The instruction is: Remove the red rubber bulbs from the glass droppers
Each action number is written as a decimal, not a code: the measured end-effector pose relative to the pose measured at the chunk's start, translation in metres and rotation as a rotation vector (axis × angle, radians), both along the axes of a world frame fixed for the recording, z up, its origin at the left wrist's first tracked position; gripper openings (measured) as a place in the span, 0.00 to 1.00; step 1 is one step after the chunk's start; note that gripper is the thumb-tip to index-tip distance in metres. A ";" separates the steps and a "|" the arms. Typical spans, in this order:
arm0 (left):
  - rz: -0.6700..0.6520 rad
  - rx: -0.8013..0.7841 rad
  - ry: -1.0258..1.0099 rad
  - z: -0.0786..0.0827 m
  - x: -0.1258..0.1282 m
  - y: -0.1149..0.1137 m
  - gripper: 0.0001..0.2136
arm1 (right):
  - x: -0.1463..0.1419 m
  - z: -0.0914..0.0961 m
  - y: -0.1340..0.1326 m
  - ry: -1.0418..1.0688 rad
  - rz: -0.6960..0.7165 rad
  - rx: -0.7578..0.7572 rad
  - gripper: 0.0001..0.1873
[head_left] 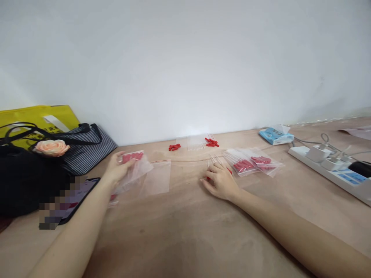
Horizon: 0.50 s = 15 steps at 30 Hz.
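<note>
My left hand (117,168) grips a clear zip bag (133,166) with red pieces inside, lifted a little over the wooden table (185,224). Under and beside it lies an empty clear zip bag (158,177). My right hand (222,180) rests palm down on the table, its fingers curled over some small red pieces (208,178) and the edge of another clear bag. Just right of it lie filled bags of red pieces (252,162). Two loose piles of red pieces (174,146) (211,142) sit near the wall.
At the left stand a black bag (26,181), a striped bag (87,148) with a peach fabric rose (51,147), and a yellow bag (34,117). A phone (79,197) lies by my left forearm. A white power strip (333,168) with plugs and a blue tissue pack (275,135) sit at the right.
</note>
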<state>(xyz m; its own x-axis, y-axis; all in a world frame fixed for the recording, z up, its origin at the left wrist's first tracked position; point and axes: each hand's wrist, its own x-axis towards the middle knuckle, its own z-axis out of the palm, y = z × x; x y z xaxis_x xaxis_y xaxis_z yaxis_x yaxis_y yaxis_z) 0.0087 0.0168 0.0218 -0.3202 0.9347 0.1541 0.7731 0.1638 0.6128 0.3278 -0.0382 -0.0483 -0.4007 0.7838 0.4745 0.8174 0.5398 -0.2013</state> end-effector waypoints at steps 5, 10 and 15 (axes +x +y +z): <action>-0.206 -0.123 -0.608 -0.028 0.076 -0.016 0.15 | -0.002 -0.002 -0.005 0.150 0.219 -0.103 0.21; -0.357 -0.156 -0.950 -0.058 0.112 -0.028 0.14 | -0.006 -0.006 -0.006 0.154 0.338 -0.029 0.23; -0.494 -0.162 -0.861 -0.060 0.114 -0.031 0.18 | -0.008 -0.011 0.000 0.067 0.346 0.125 0.11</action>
